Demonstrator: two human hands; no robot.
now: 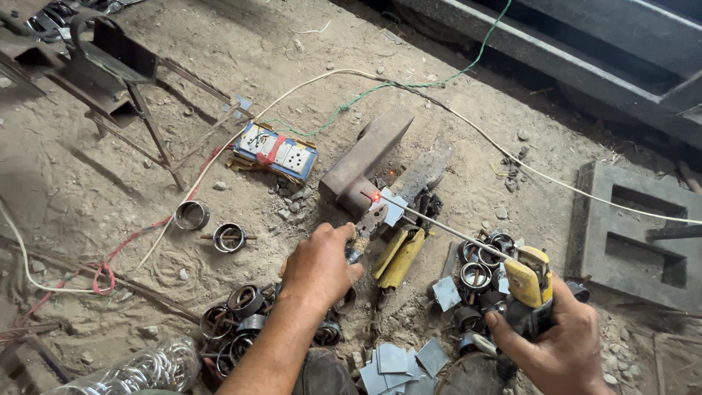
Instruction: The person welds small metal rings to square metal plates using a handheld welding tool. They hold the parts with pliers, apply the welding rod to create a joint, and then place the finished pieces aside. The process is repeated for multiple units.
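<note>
Weld in hand, floor level.
Left hand [318, 267] grips pliers [369, 223]; right hand [559, 347] closed on holder [528, 281], rod [439, 223] running far-left to glowing joint [376, 197].

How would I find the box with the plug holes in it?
Start at the rusty steel block lying slantwise on the sandy ground. Just left of its lower end lies the socket board. It alone is blue-edged with white faces, red tape across it, and a green wire running away from it.

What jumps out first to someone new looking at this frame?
The glowing red spot at centre, where a thin rod from the yellow holder in the right hand meets a small plate gripped by pliers in the left hand. Metal rings lie around.
</note>
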